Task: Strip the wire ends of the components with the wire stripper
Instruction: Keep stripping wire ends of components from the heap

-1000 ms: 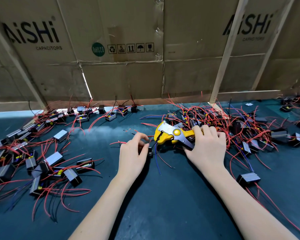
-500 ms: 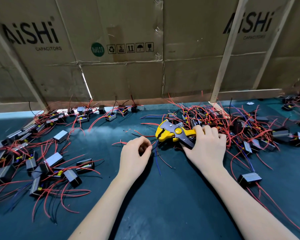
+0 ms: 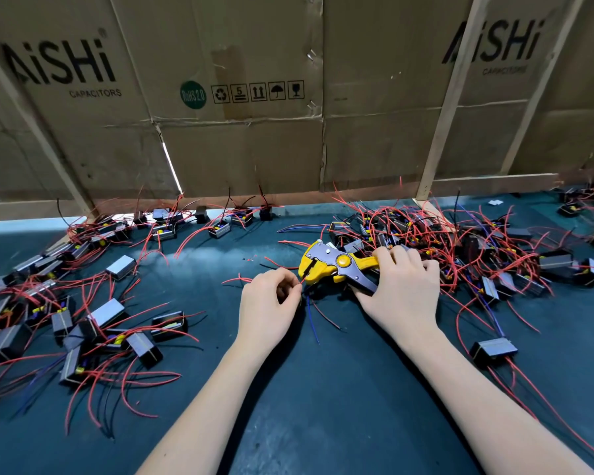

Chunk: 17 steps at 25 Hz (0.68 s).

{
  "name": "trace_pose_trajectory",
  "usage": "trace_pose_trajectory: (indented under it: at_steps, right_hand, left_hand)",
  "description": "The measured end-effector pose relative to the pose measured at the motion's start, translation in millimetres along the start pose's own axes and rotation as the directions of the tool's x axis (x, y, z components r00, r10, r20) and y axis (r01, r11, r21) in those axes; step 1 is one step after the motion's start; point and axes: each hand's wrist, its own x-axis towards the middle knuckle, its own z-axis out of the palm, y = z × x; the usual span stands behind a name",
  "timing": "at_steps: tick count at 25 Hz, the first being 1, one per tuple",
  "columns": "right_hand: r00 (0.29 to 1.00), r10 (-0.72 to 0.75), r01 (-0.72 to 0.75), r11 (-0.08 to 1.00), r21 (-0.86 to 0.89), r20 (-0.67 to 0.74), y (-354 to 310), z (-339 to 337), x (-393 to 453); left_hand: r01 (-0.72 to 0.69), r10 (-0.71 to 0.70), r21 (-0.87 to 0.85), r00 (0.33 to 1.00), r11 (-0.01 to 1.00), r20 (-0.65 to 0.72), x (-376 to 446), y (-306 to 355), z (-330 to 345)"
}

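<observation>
The tabletop at the bottom of the frame is a dark teal mat, matt, with pale scuffed patches. Across the top, the cardboard is brown, dull and creased, printed in black, with a strip of tape. Pale bare wood battens cross it at upper right. At centre, the stripper has glossy yellow plastic and grey metal parts. The components at left are black blocks with greyish sheen faces; their wires have smooth red, blue and black insulation.

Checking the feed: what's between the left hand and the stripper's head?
Head view: only a short red wire, pinched by the left hand, reaching the wire stripper held by the right hand.
</observation>
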Motion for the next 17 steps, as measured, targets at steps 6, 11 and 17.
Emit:
trace_pose_trajectory:
  at_steps: [6, 11, 17]
  right_hand:
    - [0.999, -0.032, 0.032, 0.999, 0.021, -0.022, 1.9, -1.0, 0.9]
    - [0.998, -0.043, 0.044, 0.999, 0.022, -0.036, 2.3, -0.7, 0.8]
    - [0.998, -0.05, 0.051, 0.999, 0.012, -0.043, 2.7, -1.3, 1.4]
  left_hand:
    - [-0.004, 0.004, -0.004, 1.0, 1.0, 0.023, 1.1, -1.0, -1.1]
    - [-0.005, 0.005, -0.003, 0.999, 1.0, 0.037, 1.0, -0.2, -2.3]
    - [-0.009, 0.009, 0.001, 0.998, 1.0, 0.058, 2.3, 0.4, -3.2]
